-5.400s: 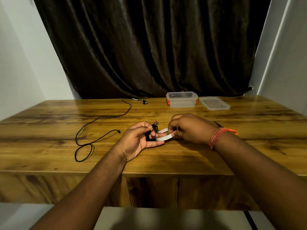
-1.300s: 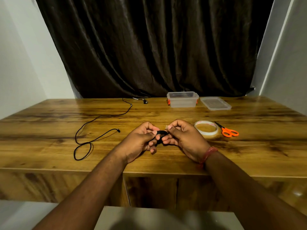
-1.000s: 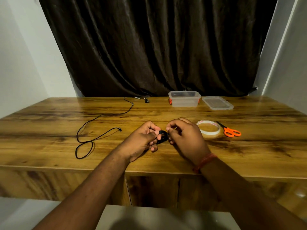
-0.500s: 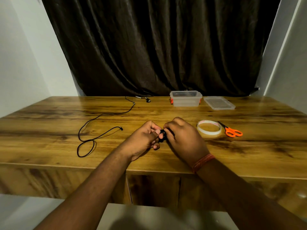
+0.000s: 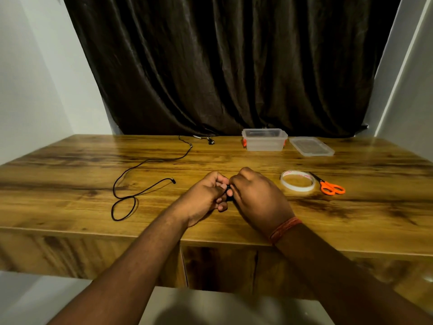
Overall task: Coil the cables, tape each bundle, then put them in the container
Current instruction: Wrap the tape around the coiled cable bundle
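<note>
My left hand (image 5: 206, 195) and my right hand (image 5: 255, 198) meet over the middle of the wooden table (image 5: 70, 202). Between their curled fingers they pinch a small black coiled cable bundle (image 5: 228, 192), mostly hidden by the fingers. A long loose black cable (image 5: 131, 184) lies uncoiled on the table to the left, running back toward the curtain. The roll of white tape (image 5: 297, 184) lies flat just right of my right hand. The clear plastic container (image 5: 264, 140) stands open at the back.
Orange-handled scissors (image 5: 330, 187) lie right of the tape roll. The container's clear lid (image 5: 311, 147) lies flat beside the container. A dark curtain (image 5: 222, 66) hangs behind the table. The table's front edge is close to my forearms.
The tape roll left my right hand and now lies on the table by the scissors. Both hands have closed in tighter around the small bundle, the right hand rolling over it.
</note>
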Demonstrator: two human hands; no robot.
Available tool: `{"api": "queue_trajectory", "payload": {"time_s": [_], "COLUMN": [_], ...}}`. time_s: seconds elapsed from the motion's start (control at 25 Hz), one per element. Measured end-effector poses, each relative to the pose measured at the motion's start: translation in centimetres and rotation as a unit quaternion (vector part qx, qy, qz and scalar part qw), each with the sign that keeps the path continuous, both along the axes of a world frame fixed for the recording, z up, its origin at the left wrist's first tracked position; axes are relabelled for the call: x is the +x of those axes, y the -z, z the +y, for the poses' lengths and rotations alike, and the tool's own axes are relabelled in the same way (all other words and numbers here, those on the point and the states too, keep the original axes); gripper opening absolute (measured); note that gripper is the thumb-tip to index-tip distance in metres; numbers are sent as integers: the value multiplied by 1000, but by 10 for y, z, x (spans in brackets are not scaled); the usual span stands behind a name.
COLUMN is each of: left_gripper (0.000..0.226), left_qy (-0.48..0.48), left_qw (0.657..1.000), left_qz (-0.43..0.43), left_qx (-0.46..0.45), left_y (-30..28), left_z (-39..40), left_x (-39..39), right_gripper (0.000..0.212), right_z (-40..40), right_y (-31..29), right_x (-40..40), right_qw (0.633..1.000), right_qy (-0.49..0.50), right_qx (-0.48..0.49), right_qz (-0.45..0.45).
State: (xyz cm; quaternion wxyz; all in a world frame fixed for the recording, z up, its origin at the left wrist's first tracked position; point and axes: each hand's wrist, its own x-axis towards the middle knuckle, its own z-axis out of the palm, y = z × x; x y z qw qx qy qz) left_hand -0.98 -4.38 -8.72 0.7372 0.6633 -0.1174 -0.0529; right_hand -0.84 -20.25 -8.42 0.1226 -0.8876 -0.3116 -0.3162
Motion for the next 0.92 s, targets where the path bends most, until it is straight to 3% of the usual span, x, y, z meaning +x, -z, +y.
{"api": "queue_trajectory", "payload": {"time_s": [0.6, 0.92], "left_gripper": [14, 13], "left_qy": [-17, -30], "left_qw": [996, 999], "left_qz": [-39, -30], "left_qx": [73, 29], "left_y": [-2, 1], "left_z": [-1, 2], "left_x": [-2, 1], "right_gripper": [13, 40], "right_z": [-2, -2], "right_y": [-5, -14], "right_x": [2, -1], "right_qw": [997, 991], "right_qy": [-36, -67], "right_qx": [-53, -12], "right_qz": [37, 111]}}
